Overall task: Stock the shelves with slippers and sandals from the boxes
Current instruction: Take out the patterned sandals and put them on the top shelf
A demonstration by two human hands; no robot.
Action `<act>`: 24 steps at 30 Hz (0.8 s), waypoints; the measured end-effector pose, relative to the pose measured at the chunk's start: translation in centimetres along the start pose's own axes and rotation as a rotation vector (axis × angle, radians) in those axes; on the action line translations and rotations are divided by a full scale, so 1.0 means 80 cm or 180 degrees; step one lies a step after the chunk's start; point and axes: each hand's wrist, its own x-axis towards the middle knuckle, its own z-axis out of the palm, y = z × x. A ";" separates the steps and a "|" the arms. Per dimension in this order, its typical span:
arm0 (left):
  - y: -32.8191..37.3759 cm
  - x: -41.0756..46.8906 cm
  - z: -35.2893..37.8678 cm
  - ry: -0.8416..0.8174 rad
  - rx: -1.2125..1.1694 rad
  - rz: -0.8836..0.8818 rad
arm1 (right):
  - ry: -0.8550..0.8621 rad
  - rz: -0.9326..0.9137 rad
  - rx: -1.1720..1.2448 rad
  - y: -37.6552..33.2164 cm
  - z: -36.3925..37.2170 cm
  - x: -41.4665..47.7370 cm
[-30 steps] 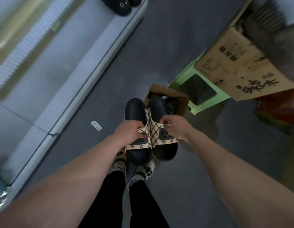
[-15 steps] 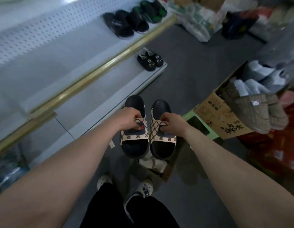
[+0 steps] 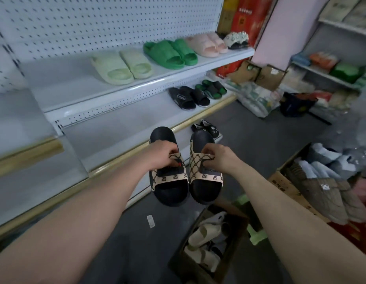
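Note:
I hold a pair of black slides with beige patterned straps in the air in front of the shelving. My left hand (image 3: 160, 153) grips the strap of the left slide (image 3: 167, 187). The strap of the right slide (image 3: 204, 189) is pinched by my right hand (image 3: 219, 156). Both slides hang side by side, toes toward me, above the grey floor. Below them an open cardboard box (image 3: 237, 220) holds several pale slippers. The white middle shelf (image 3: 120, 121) lies just beyond the slides, mostly bare on its left part.
The top shelf carries pale green slides (image 3: 120, 66), green slides (image 3: 169, 52) and pink ones (image 3: 206, 44). Black slides (image 3: 188, 97) sit on the middle shelf, cat slippers (image 3: 206, 128) on the bottom one. A box of brown and grey fluffy slippers (image 3: 321, 181) stands at right.
My view has lifted from the floor and box up to the shelves. Both hands have raised the pair of slides away from the box, toward the shelving, and the slides have drawn slightly apart.

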 end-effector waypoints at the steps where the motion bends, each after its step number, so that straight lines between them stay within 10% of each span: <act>1: -0.005 -0.006 -0.011 0.0051 0.0025 -0.0006 | 0.0033 -0.0062 -0.0031 -0.015 -0.003 0.002; 24: -0.198 -0.137 -0.266 0.1735 -0.0089 -0.0431 | 0.0399 -0.1139 -0.0343 -0.347 -0.044 0.111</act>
